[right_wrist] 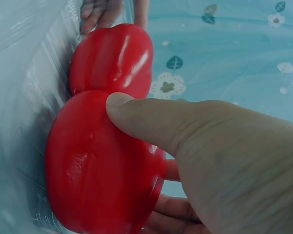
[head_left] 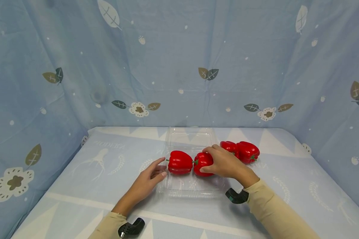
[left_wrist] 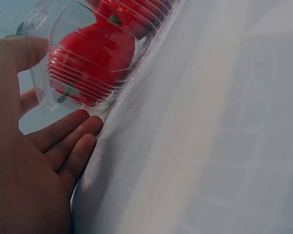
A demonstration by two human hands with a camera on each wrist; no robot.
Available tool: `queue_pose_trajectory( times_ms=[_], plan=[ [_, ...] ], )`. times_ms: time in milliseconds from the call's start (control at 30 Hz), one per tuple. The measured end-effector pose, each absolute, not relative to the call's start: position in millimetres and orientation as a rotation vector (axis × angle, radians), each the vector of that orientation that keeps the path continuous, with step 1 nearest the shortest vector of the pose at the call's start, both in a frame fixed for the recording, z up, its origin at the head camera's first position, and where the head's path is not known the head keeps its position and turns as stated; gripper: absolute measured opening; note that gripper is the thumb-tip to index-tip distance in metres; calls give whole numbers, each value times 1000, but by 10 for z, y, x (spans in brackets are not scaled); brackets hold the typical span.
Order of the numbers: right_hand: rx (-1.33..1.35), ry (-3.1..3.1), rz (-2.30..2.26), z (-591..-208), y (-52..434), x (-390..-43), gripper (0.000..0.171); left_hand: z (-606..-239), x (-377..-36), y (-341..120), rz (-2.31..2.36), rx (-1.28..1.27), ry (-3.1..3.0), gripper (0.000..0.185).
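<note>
Clock positions taken from ctr. of clear tray (head_left: pixel 194 192), head view. R hand (head_left: pixel 225 164), approx. 3 o'clock, grips pepper A (head_left: pixel 202 162) inside tray, pinched btwn thumb & fingers. Pepper B (head_left: pixel 179 162), also in tray, lies at 10, stem toward 9. L hand (head_left: pixel 146 182), at 9, touches tray side, thumb spread from fingers. Lid (head_left: pixel 191 136) at 12; pepper C (head_left: pixel 229 146) & pepper D (head_left: pixel 247 151) outside, approx. 2.
</note>
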State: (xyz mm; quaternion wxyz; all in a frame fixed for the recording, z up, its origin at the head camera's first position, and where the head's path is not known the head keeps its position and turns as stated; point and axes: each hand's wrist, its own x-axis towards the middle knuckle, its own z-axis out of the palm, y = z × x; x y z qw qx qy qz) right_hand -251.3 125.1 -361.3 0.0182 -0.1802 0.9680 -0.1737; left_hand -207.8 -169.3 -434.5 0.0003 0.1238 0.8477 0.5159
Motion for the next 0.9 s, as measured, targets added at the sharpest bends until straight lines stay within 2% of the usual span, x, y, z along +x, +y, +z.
queue_pose_trajectory(
  times_ms=[567, 900],
  plan=[
    [-599, 3014, -512, -3609, 1260, -2519, 71, -4342, -2075, -1699, 1626, 411, 2646, 56],
    [-641, 2964, -570, -3591, 1300, -2532, 76, -4344, -2075, -1702, 1620, 408, 2653, 56]
  ],
)
